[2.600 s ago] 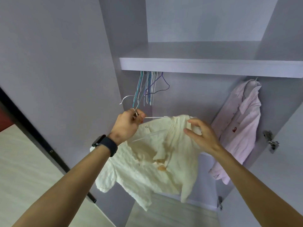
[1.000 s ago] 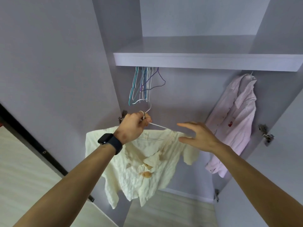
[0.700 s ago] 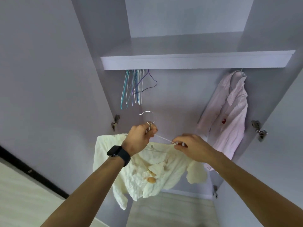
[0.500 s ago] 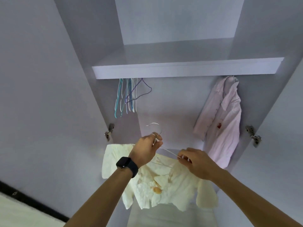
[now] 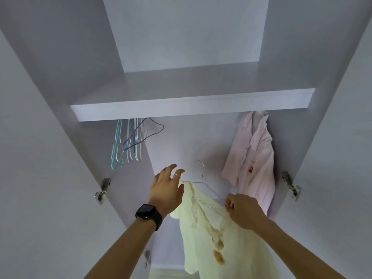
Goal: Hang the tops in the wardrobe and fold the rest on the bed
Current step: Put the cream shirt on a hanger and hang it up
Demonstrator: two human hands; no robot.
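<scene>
L hand (image 5: 166, 190) released, R hand (image 5: 244, 211) pinching hanger (image 5: 211, 191) w/ cream top (image 5: 209, 234) below shelf (image 5: 181, 109): take hook (image 5: 200, 168) w/ L, raise it level.

The front edge of the shelf (image 5: 201, 106) hides what the coloured hangers (image 5: 130, 143) and the pink shirt (image 5: 251, 158) hang from — and the cream top (image 5: 211, 248) runs off the bottom edge, hem unseen.
</scene>
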